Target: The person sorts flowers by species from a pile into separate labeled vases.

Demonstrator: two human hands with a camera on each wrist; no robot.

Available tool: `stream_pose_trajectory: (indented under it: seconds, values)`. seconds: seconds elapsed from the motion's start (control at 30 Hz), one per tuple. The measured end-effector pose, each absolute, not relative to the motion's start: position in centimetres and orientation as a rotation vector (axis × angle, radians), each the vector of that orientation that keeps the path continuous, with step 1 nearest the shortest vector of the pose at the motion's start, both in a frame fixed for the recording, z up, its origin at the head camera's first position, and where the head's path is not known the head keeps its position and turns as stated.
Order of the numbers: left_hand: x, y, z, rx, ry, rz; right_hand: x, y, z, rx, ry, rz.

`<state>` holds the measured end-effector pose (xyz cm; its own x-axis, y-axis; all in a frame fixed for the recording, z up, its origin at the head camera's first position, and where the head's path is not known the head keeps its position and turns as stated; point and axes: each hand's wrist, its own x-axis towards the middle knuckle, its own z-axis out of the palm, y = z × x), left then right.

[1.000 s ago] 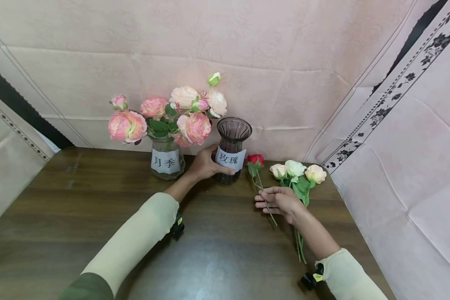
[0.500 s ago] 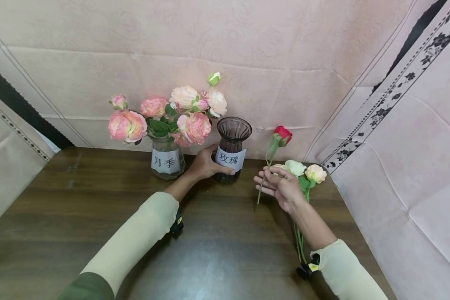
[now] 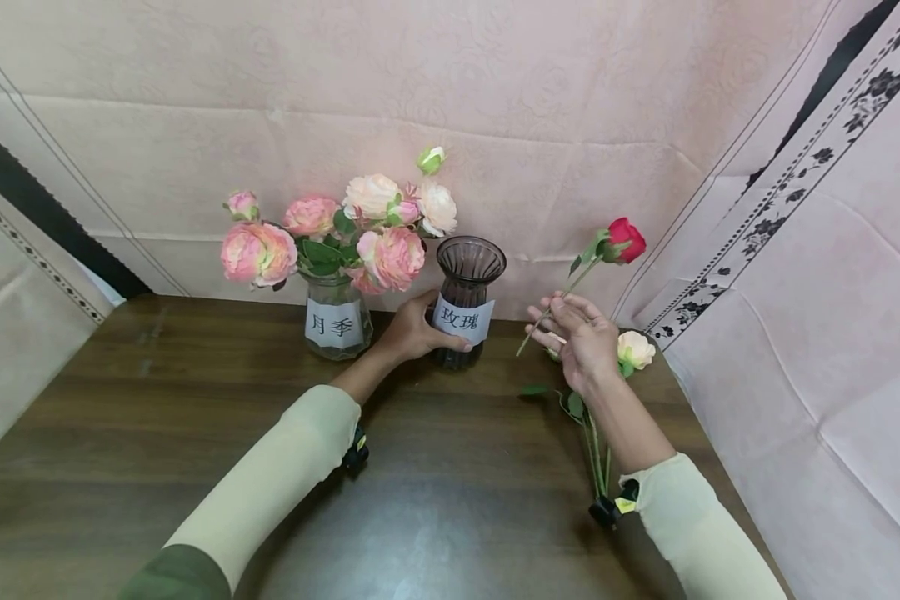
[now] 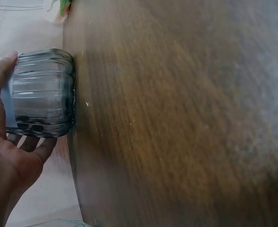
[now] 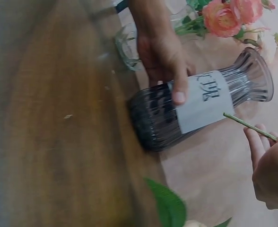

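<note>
My left hand [image 3: 418,329] grips the lower body of a dark, ribbed glass vase [image 3: 465,283] that bears a white paper label. In the left wrist view the thumb lies across the label and the fingers wrap behind the glass. Up and to the right, my right hand [image 3: 581,337] pinches the thin green stem of a red rose [image 3: 625,242] between thumb and fingers. The bloom leans to the upper right, and the stem's cut end [image 5: 233,119] points down toward the vase. No stems show in the dark vase.
A clear glass vase [image 3: 336,321] with pink and cream flowers [image 3: 392,258] stands left of the dark one. Beneath my right forearm lie pale roses [image 3: 635,350], partly hidden, on the brown wooden table [image 3: 420,500]. A pale cloth [image 3: 555,100] hangs behind.
My right hand has lifted the red rose off the table, raising it up and to the right; its bloom has swung from upper left to upper right. My left hand stays on the vase.
</note>
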<state>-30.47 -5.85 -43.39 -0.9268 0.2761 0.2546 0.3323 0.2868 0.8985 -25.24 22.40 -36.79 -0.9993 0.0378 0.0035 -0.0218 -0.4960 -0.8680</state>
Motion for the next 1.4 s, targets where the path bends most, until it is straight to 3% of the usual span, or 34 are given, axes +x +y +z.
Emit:
stream_pose_trajectory:
  seconds: [0.83,1.4]
  values:
    - [-30.9,-5.9,-43.8,-0.636,-2.431,-1.778,-28.2,18.7,-29.2,0.235,-1.240,2.555]
    - [-30.8,-5.9,-43.6,-0.652,-2.407,-1.801,-29.0,14.6,-33.0,0.154,-1.509,2.231]
